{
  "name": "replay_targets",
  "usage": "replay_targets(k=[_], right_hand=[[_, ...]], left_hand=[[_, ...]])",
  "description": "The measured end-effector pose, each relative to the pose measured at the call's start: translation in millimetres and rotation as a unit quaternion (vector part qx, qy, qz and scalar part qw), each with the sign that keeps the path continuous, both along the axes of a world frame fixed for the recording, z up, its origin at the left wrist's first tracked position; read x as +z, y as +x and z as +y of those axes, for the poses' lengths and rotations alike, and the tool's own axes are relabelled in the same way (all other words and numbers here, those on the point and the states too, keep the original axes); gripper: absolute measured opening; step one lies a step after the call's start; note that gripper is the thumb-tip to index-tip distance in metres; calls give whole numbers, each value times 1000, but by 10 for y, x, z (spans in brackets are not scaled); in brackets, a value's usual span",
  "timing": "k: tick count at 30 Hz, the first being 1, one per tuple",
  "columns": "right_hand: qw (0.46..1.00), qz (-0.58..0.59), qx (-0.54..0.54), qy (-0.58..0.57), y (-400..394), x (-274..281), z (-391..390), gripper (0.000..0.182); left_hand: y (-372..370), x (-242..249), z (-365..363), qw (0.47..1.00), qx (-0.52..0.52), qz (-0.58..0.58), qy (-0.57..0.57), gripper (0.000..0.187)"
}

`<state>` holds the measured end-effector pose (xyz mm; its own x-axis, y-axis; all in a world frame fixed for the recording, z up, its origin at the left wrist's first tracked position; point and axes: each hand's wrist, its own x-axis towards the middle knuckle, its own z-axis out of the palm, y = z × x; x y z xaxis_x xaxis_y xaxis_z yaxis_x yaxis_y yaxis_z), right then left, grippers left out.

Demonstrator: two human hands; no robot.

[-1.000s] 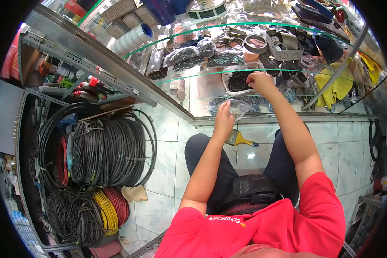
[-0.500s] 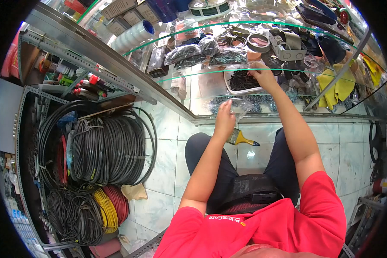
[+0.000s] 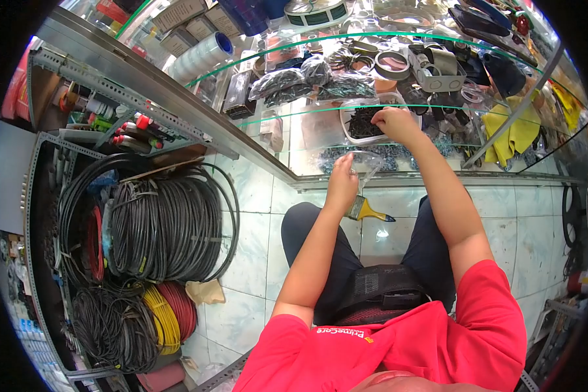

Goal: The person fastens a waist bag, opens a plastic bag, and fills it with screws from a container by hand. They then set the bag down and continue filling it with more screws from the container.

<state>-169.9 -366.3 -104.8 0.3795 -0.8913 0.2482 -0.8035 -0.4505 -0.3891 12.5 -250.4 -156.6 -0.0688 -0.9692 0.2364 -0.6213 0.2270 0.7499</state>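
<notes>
lh (image 3: 342, 185) w/ prob. bag (image 3: 373, 160), rh (image 3: 396, 123) at tub (image 3: 367, 140)

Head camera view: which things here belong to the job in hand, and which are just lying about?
Seemingly in the job:
clear plastic bag, in the left hand
white tub, right hand over it
small black pieces inside

Apparently just lying about:
yellow-handled paintbrush
black cable coil
yellow cable coil

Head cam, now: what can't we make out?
- Head: whether the right hand grips anything; its own fingers hide it.
- Head: count of black pieces in the white tub; too small, partly covered by that hand.
- Head: whether the clear bag holds anything; glare, left hand covers part.
- Head: print on the boxes; too small.
</notes>
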Motion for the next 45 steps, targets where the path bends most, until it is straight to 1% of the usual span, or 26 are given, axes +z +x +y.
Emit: replay_targets(k=[1, 3, 6, 10, 12, 16, 18, 22, 25, 27, 28, 30, 31, 33, 35, 37, 38, 40, 41, 43, 44, 45], right_hand=[[1000, 0, 0, 0, 4, 11, 6, 14], [1000, 15, 9, 13, 2, 35, 19, 14], [999, -16, -1, 33, 14, 39, 48, 15], [1000, -6, 14, 17, 47, -22, 33, 16], [1000, 0, 22, 10, 66, -41, 17, 15], [1000, 26, 8, 15, 90, -40, 21, 15], [1000, 16, -1, 16, 106, -34, 30, 13], [1000, 3, 6, 20, 123, 10, 48, 10], [999, -31, 2, 36, 119, -5, 59, 8], [998, -65, 7, 16, 98, 4, 39, 10], [998, -65, 8, 16, 93, 40, 45, 10], [994, -106, -10, 26, 35, 175, 60, 13], [992, -127, 0, 5, 7, 253, 85, 14], [991, -133, -3, 16, -25, 299, 126, 14], [990, -140, -8, 26, -61, 288, 140, 14], [985, -172, 6, 6, -69, 301, 131, 13], [985, -171, 6, 5, -80, 310, 136, 13], [976, -170, 20, 132, -43, 431, 235, 13], [976, -170, 20, 132, -22, 435, 250, 13], [962, -180, 127, 161, 16, 459, 285, 13], [962, -180, 127, 161, 36, 468, 314, 13], [955, -156, 142, 208, 63, 513, 363, 14]], left_hand=[[5, -18, -6, 1000, 0, 0, 0, 50], [15, -58, -19, 998, 0, 43, 43, 51], [24, -94, -28, 998, -5, 51, 42, 51], [16, -82, -21, 998, -4, 55, 44, 50], [12, -82, -20, 1000, -1, -1, -7, 49], [19, -49, -9, 999, 1, -24, -32, 49], [20, -33, -9, 999, 5, 30, 45, 49], [14, -22, -1, 1000, 5, 18, 25, 49], [8, -1, 2, 998, 4, 41, 37, 49], [11, 11, 7, 1000, 1, 1, -5, 49], [15, 17, 10, 1000, 2, 1, -5, 49], [16, 41, 14, 1000, 4, 7, 6, 49], [7, 58, 19, 1000, 5, 8, 6, 49], [-15, 76, 22, 997, 6, 68, 48, 48], [-14, 31, 2, 996, 2, 72, 56, 48], [-31, 54, -3, 995, 0, 77, 61, 49], [-31, 65, 3, 997, 2, 58, 48, 49], [-31, 108, 21, 999, 6, 38, 34, 50], [-39, 129, 27, 998, 7, 44, 37, 50], [-49, 116, 26, 998, 8, 49, 40, 50], [-47, 110, 24, 999, 7, 34, 21, 49], [-46, 128, 25, 1000, 7, 20, 2, 48]])
